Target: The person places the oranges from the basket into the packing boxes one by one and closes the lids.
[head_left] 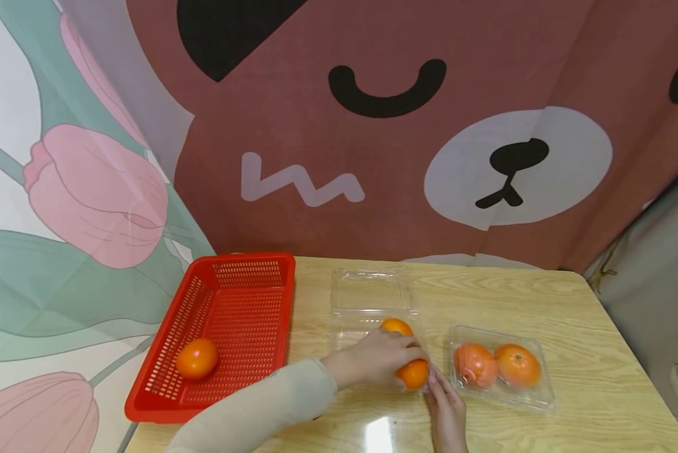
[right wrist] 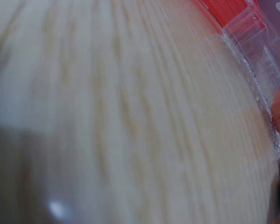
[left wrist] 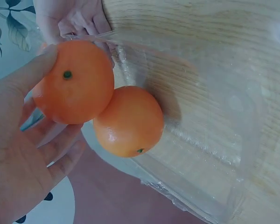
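Observation:
My left hand (head_left: pixel 380 357) grips an orange (left wrist: pixel 74 88) between thumb and fingers, over the near right end of a clear plastic clamshell box (head_left: pixel 346 340). A second orange (left wrist: pixel 128 122) sits in that box, right beside the held one. The box's lid (head_left: pixel 373 292) is folded back, away from me. My right hand (head_left: pixel 448 406) touches the box's near right corner with its fingers stretched out; the left wrist view shows its palm behind the box edge. At the right wrist view's edge, only fingertips appear.
On the left stands a red plastic basket (head_left: pixel 290 302) with one orange (head_left: pixel 197 358) in it. To the right lies a closed clear box (head_left: pixel 500 395) holding two oranges (head_left: pixel 517 365). A printed cloth (head_left: pixel 395 207) hangs behind the wooden table (head_left: pixel 594 352).

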Available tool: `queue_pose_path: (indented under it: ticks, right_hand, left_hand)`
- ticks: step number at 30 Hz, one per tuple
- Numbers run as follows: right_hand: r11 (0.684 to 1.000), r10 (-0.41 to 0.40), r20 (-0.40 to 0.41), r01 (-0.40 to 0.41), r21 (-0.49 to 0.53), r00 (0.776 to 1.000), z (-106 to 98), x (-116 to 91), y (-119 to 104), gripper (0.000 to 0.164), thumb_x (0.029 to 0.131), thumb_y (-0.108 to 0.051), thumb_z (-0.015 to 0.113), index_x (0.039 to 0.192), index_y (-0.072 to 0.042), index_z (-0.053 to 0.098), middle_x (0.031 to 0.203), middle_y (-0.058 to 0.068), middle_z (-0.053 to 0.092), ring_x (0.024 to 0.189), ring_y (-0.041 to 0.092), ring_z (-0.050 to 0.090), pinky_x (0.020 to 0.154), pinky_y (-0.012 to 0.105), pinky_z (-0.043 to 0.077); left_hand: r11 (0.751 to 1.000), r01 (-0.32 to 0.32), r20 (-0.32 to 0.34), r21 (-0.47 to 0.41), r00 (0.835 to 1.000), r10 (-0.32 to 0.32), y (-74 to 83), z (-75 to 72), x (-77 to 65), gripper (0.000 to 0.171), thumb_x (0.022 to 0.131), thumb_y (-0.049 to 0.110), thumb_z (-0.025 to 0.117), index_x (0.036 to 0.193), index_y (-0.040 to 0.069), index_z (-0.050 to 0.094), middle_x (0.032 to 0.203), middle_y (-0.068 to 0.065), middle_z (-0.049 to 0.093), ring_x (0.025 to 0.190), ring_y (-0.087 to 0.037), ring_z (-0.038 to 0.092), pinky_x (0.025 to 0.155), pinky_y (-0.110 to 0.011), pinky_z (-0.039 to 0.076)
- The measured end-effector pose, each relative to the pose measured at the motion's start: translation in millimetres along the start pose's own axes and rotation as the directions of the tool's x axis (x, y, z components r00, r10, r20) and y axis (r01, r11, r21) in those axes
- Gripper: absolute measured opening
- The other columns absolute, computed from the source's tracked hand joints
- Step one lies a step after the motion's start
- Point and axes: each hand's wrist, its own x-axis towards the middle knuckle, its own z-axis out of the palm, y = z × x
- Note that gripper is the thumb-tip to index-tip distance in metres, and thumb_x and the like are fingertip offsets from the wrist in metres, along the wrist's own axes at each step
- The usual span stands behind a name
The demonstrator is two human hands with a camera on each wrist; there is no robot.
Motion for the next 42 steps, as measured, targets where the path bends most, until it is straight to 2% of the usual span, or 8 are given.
queue_pose_path:
  ticks: [5, 16, 21, 29, 34, 42]
  right_hand:
    - [1.0, 0.015, 0.008, -0.015, 0.02, 1.0, -0.2, -1.0, -1.3, 0.022, 0.096, -0.016, 0.052, 0.103, -0.028, 0.069, 0.107, -0.017, 0.063, 0.094, -0.002, 0.055, 0.08, 0.014, 0.046]
    - [1.0, -0.01, 0.001, 0.01, 0.0, 1.0, -0.6, 0.8, 1.3, 0.022, 0.095, -0.018, 0.053, 0.11, -0.023, 0.068, 0.108, -0.015, 0.063, 0.082, 0.002, 0.055, 0.076, 0.016, 0.047]
    - [1.0, 0.009, 0.002, -0.009, -0.01, 1.0, -0.2, -0.2, -0.6, 0.022, 0.095, -0.02, 0.053, 0.113, -0.022, 0.067, 0.109, -0.015, 0.063, 0.083, 0.002, 0.054, 0.078, 0.016, 0.047]
    - [0.999, -0.018, 0.01, 0.019, -0.028, 1.0, 0.8, 0.2, 0.9, 0.037, 0.096, -0.019, 0.052, 0.129, -0.005, 0.054, 0.114, -0.016, 0.062, 0.1, -0.001, 0.055, 0.085, 0.017, 0.046]
    - [0.997, -0.037, 0.014, 0.038, -0.068, 0.999, 1.0, 1.8, 3.2, 0.048, 0.096, -0.022, 0.052, 0.134, 0.005, 0.043, 0.121, -0.01, 0.06, 0.111, 0.002, 0.053, 0.085, 0.019, 0.046]
    - [0.996, -0.049, 0.016, 0.05, -0.071, 0.999, 0.5, 3.0, 4.3, 0.05, 0.095, -0.022, 0.053, 0.133, 0.009, 0.041, 0.124, -0.006, 0.058, 0.115, 0.006, 0.052, 0.088, 0.02, 0.046]
  left_hand:
    - [1.0, -0.007, 0.019, 0.01, 1.0, 0.007, 2.9, -1.1, 2.5, 0.063, 0.076, 0.047, 0.071, 0.132, 0.032, 0.048, 0.132, 0.009, 0.047, 0.114, -0.012, 0.049, 0.094, -0.036, 0.039]
    - [0.999, -0.009, 0.001, 0.04, 1.0, 0.009, 1.8, -4.9, -2.3, 0.064, 0.075, 0.048, 0.072, 0.131, 0.033, 0.048, 0.13, 0.009, 0.048, 0.113, -0.011, 0.05, 0.092, -0.035, 0.041]
    - [1.0, -0.007, -0.003, 0.004, 1.0, 0.007, 1.1, -9.2, -5.0, 0.063, 0.075, 0.048, 0.072, 0.131, 0.032, 0.048, 0.131, 0.009, 0.048, 0.116, -0.012, 0.048, 0.094, -0.036, 0.04]
    - [1.0, -0.003, -0.015, 0.03, 1.0, 0.003, -5.7, -17.7, -14.7, 0.065, 0.075, 0.048, 0.073, 0.133, 0.031, 0.047, 0.132, 0.009, 0.048, 0.116, -0.014, 0.05, 0.091, -0.035, 0.044]
    - [0.999, -0.006, -0.017, 0.051, 1.0, 0.007, -11.8, -18.5, -24.7, 0.065, 0.074, 0.047, 0.074, 0.132, 0.029, 0.049, 0.132, 0.008, 0.048, 0.115, -0.015, 0.05, 0.092, -0.034, 0.044]
    - [0.997, 0.026, -0.03, 0.067, 0.999, -0.024, -24.5, -15.1, -40.4, 0.06, 0.076, 0.045, 0.072, 0.13, 0.03, 0.051, 0.13, 0.005, 0.05, 0.115, -0.016, 0.051, 0.092, -0.035, 0.043]
